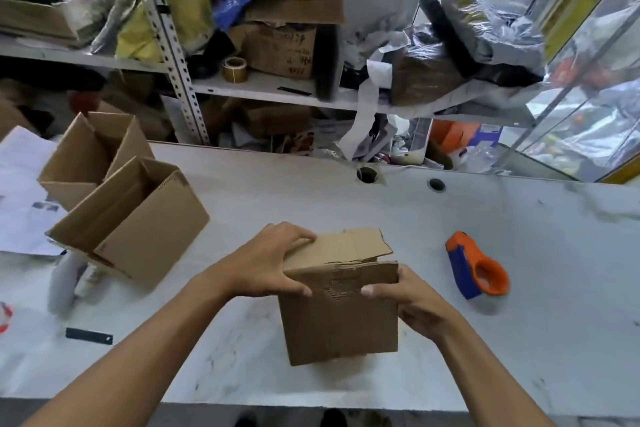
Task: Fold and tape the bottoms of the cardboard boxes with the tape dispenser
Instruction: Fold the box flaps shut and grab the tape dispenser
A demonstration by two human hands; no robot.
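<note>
Two hands are on one cardboard box (pixel 341 315), which stands on the table (pixel 519 340) between them. My left hand (pixel 266 263) curls over the box's upper left corner, fingers across the far flap (pixel 341 244), thumb on the near side. My right hand (pixel 412 305) grips the right edge, thumb pressing the near flap (pixel 346 276) down. That near flap is torn and ragged along its edge. The two flaps nearly meet but a gap shows at their right end, so I judge the folding step is in hand and not quite finished.

Just beyond my right hand, to its right and well apart from the box, lies the tape dispenser (pixel 476 267), orange and blue, on its side. Past my left hand, further left, two open boxes (pixel 121 204) lie tipped over, touching each other; whether their bottoms are taped I cannot tell. A small black strip (pixel 89 335) lies near my left forearm.

Next, I reckon, the left hand must hold both flaps flat and closed while the right lets go and reaches rightward for the dispenser. The torn flap may spring up once released.
</note>
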